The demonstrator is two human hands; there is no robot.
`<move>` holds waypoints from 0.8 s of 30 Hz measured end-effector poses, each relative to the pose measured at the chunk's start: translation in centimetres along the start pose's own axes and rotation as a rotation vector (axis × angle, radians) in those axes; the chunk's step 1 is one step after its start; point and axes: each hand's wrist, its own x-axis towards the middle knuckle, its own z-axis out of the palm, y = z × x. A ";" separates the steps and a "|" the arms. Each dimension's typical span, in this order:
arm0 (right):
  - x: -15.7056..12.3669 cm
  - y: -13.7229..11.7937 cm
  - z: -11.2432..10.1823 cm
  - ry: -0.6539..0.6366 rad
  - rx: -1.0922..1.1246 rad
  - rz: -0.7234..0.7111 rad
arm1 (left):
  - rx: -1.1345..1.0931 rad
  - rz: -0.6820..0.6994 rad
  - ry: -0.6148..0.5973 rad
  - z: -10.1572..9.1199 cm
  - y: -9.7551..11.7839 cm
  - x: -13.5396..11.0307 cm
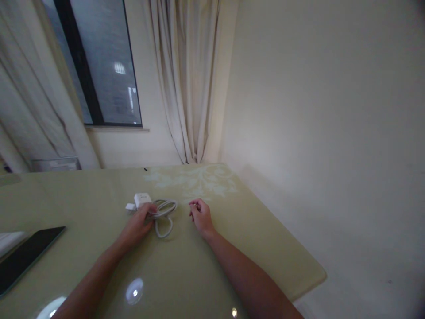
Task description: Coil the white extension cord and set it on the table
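My left hand (140, 220) is closed around a bundled white cable (168, 207), whose loops stick out to the right of the fingers. One smaller loop hangs below the bundle. Just beyond the same hand is a white charger block (141, 198), and a white plug-like end (130, 207) shows to its left. Whether the charger touches the table is unclear. To the right of the cable, apart from it, my right hand (201, 215) has its fingers curled in a pinch. Anything between those fingertips is too small to make out.
The glossy greenish table (265, 239) meets a bare wall on the right. A dark flat tablet-like object (29, 254) lies at the left, beside a white object (11, 241). A tiny dark item (145, 169) sits near the far edge. Curtains (186, 88) hang behind.
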 end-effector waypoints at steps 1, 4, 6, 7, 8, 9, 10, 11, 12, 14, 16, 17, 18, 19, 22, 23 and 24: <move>0.1 0.0 0.0 0.013 0.020 0.004 | 0.025 0.024 -0.030 0.6 0.5 0.0; 0.1 -0.1 -0.1 0.019 0.069 0.005 | 0.175 0.008 -0.061 2.2 1.4 -0.3; -0.1 -0.3 0.0 0.021 0.099 -0.001 | 0.258 -0.015 -0.054 2.6 1.4 -0.6; -0.1 -0.4 0.0 0.027 0.114 -0.002 | 0.280 -0.010 -0.045 2.6 1.3 -0.7; -0.1 -0.4 0.0 0.036 0.129 -0.001 | 0.291 0.002 -0.028 2.5 1.2 -0.8; -0.1 -0.5 0.0 0.047 0.145 0.001 | 0.296 0.019 -0.001 2.3 1.1 -0.8; -0.1 -0.6 -0.1 0.058 0.161 0.005 | 0.294 0.041 0.038 2.1 1.1 -0.9; 0.0 -0.6 -0.2 0.069 0.179 0.010 | 0.284 0.067 0.086 1.8 1.2 -0.9; 0.1 -0.6 -0.3 0.077 0.197 0.017 | 0.267 0.097 0.142 1.6 1.4 -0.9; 0.4 -0.6 -0.6 0.088 0.236 0.035 | 0.226 0.170 0.258 1.2 2.2 -0.9; 0.6 -0.7 -0.8 0.081 0.276 0.061 | 0.193 0.263 0.363 1.0 3.2 -1.0; 0.7 -0.8 -0.9 0.068 0.293 0.075 | 0.188 0.325 0.406 0.9 3.7 -1.1; 0.7 -1.0 -1.0 0.046 0.305 0.089 | 0.189 0.401 0.437 0.9 4.0 -1.3; 0.6 -1.3 -1.1 0.000 0.320 0.104 | 0.191 0.487 0.454 0.7 4.3 -1.4; -0.2 -2.6 -1.4 -0.329 0.450 0.184 | 0.183 0.738 0.423 0.2 5.1 -2.0; -0.6 -3.2 -1.5 -0.468 0.530 0.222 | 0.183 0.800 0.398 0.0 5.5 -2.2; -1.1 -3.7 -1.6 -0.595 0.619 0.261 | 0.189 0.850 0.367 -0.2 5.9 -2.4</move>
